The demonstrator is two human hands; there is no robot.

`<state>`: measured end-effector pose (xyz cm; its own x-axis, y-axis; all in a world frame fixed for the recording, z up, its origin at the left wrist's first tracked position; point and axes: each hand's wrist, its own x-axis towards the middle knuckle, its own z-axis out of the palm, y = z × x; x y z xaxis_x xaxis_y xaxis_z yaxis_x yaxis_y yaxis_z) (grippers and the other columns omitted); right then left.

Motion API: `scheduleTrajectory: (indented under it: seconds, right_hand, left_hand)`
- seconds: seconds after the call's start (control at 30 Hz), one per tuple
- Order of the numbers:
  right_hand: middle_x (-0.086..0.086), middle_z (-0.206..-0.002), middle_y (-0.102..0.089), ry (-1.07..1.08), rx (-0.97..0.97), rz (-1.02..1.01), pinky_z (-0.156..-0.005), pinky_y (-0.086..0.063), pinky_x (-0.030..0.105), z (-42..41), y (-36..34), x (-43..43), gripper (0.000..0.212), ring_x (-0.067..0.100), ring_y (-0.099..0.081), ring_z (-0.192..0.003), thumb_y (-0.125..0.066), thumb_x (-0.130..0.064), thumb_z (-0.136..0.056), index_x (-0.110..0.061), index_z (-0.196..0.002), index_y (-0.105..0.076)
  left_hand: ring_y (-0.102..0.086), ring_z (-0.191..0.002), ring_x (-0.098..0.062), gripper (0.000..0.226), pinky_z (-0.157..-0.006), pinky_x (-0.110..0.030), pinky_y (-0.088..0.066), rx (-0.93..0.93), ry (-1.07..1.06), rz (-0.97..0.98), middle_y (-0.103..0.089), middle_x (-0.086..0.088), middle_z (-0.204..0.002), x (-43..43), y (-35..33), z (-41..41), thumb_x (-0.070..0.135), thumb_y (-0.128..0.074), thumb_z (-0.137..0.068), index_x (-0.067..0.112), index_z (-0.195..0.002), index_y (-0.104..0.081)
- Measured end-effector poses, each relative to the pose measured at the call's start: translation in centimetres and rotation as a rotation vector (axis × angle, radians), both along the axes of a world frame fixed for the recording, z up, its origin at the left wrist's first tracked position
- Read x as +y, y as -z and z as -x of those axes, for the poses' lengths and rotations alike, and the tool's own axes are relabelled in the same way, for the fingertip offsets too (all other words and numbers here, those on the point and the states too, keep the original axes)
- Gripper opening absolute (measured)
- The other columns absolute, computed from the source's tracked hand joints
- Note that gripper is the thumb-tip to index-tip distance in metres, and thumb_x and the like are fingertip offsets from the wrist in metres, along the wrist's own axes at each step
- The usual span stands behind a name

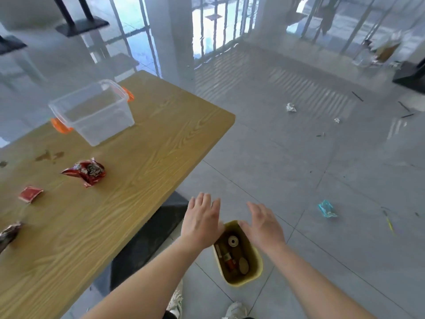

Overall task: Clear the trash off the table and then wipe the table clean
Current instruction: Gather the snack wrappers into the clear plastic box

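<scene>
hands splayed empty over bin, wrappers on table

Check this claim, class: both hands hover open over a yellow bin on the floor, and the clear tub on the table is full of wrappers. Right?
One thing is wrong: the head view shows the tub empty. The wrappers lie loose on the table. The rest holds: left hand and right hand hover open over the yellow bin on the floor.

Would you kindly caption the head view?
Both open hands above yellow bin; wrappers remain on table.
</scene>
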<state>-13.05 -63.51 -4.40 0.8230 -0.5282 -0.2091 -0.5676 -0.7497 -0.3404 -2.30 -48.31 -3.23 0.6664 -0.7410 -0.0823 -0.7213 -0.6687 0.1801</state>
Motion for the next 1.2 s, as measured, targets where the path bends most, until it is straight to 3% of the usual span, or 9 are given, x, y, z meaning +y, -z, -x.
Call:
scheduleTrajectory:
  seconds: [0.27,0.4,0.5,0.7,1.2]
  right_hand:
    - [0.003,-0.125,-0.059,-0.231,-0.152,0.032,-0.078,-0.037,0.024,-5.1,-5.8,4.0,0.061,0.020,-0.055,-0.110,-0.066,-0.047,-0.088,-0.022,-0.139,-0.043]
    - [0.004,-0.126,-0.059,-0.404,-0.194,-0.012,-0.082,-0.037,0.023,-7.7,-7.9,7.8,0.055,0.020,-0.054,-0.113,-0.064,-0.046,-0.089,-0.022,-0.136,-0.045]
    - [0.005,-0.137,-0.054,-0.491,-0.186,-0.057,-0.093,-0.045,0.031,-9.2,-9.0,11.1,0.060,0.022,-0.051,-0.124,-0.059,-0.047,-0.092,-0.021,-0.143,-0.040]
    - [0.003,-0.145,-0.048,-0.593,-0.186,-0.057,-0.103,-0.045,0.036,-13.1,-10.3,17.7,0.063,0.021,-0.043,-0.134,-0.058,-0.046,-0.094,-0.021,-0.148,-0.037]
    - [0.003,-0.143,-0.051,-0.594,-0.109,-0.066,-0.104,-0.042,0.035,-23.0,-9.2,30.1,0.061,0.022,-0.047,-0.131,-0.058,-0.047,-0.094,-0.020,-0.147,-0.040]
  left_hand:
    - [-0.022,-0.145,-0.033,0.065,-0.120,-0.051,-0.022,-0.086,-0.214,0.063,-0.032,-0.014,-0.152,8.2,-5.1,-1.3,0.042,-0.055,-0.089,0.019,-0.145,-0.031]
    - [-0.018,-0.146,-0.034,0.071,-0.121,-0.050,-0.017,-0.094,-0.359,0.041,-0.028,-0.016,-0.155,13.5,-6.3,-0.6,0.043,-0.054,-0.087,0.019,-0.148,-0.027]
    - [-0.018,-0.147,-0.033,0.073,-0.121,-0.049,-0.016,-0.103,-0.460,0.028,-0.027,-0.015,-0.157,17.4,-6.8,-0.3,0.044,-0.052,-0.087,0.018,-0.150,-0.026]
    - [-0.020,-0.146,-0.032,0.076,-0.120,-0.048,-0.019,-0.116,-0.616,-0.008,-0.029,-0.015,-0.155,24.6,-7.7,-1.5,0.046,-0.054,-0.084,0.018,-0.150,-0.028]
    - [-0.033,-0.140,-0.030,0.066,-0.115,-0.043,-0.028,-0.097,-0.755,0.049,-0.043,-0.010,-0.145,38.8,-6.9,-10.0,0.045,-0.058,-0.082,0.017,-0.140,-0.044]
